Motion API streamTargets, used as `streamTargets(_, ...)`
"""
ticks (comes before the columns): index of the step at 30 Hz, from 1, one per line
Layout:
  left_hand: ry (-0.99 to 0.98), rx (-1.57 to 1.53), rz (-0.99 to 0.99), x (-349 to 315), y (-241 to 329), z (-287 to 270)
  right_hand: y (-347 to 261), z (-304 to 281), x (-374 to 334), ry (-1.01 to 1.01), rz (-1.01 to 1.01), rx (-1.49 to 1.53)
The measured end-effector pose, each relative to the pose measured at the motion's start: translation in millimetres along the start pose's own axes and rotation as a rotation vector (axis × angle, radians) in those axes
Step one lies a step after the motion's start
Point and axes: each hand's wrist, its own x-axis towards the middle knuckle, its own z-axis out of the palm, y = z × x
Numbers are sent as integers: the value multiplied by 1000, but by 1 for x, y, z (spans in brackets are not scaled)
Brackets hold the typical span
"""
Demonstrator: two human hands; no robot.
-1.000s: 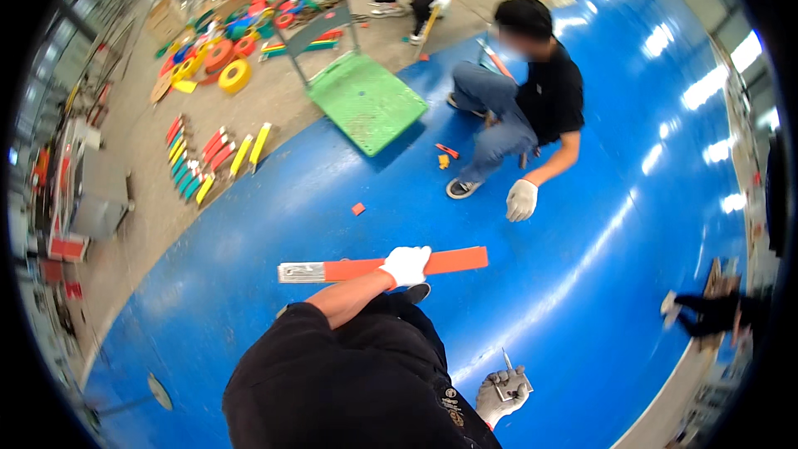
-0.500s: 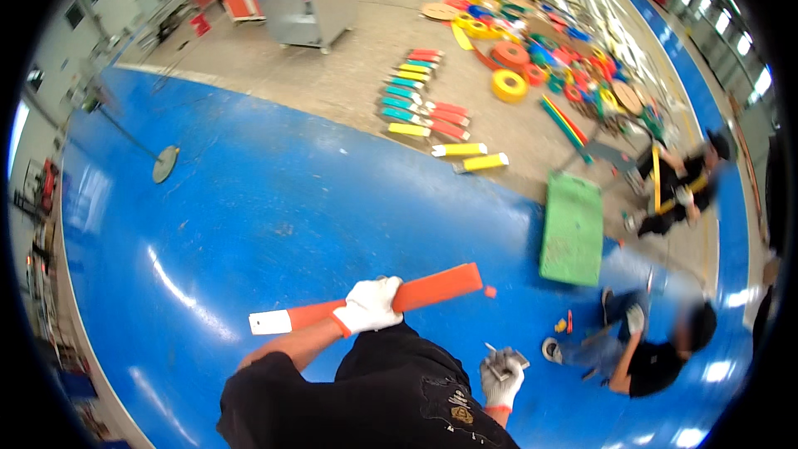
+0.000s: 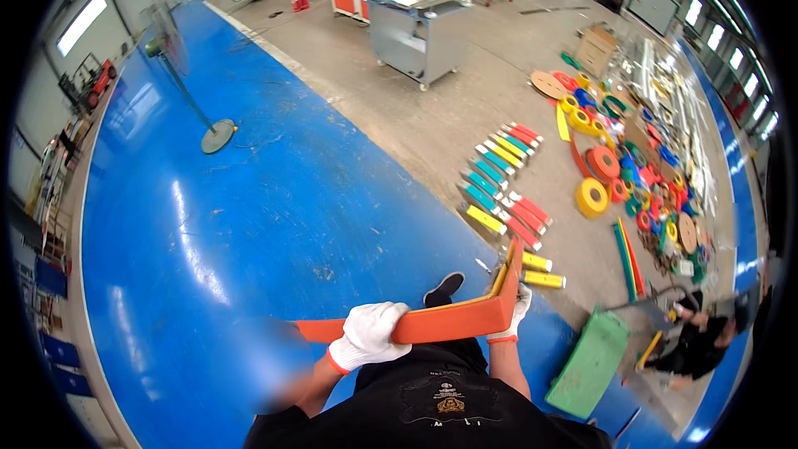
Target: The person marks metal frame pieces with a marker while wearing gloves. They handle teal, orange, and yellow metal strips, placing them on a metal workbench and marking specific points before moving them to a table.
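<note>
An orange-red sleeved flat bar (image 3: 453, 322) lies across my front, with an angled right end rising. My left hand (image 3: 371, 336), in a white glove with an orange cuff, is closed around its middle. My right hand (image 3: 520, 309), gloved the same way, is behind the raised end, which hides most of its fingers. A thin pale tip (image 3: 482, 265) shows left of that end; what it belongs to is hidden. A yellowish-brown strip (image 3: 499, 277) runs along the inner side of the raised end. The bar's left end fades into a blurred patch.
Yellow, teal and red sleeved pieces (image 3: 490, 175) lie in rows on the concrete beyond. Coloured rolls (image 3: 592, 197) are heaped further right. A green board (image 3: 588, 363) and a crouching person (image 3: 706, 345) are at right. A fan's round base (image 3: 218, 136) and a grey cart (image 3: 420, 37) stand farther off.
My right hand, holding a small grey tool apart from the bar, has moved up behind the bar's right end. That end now shows angled upward. The view has swung left.
</note>
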Motion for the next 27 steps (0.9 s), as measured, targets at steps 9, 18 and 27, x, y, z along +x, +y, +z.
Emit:
streamTargets(9, -96, -15, -99, 214, -158, 39, 15, 81, 292, -146, 111, -168)
streamTargets(18, 106, -45, 78, 451, -327, 68, 19, 285, 500, -380, 114, -156)
streamTargets(27, 212, -365, -12, 741, -564, 187, 31, 488, 781, -653, 94, -123)
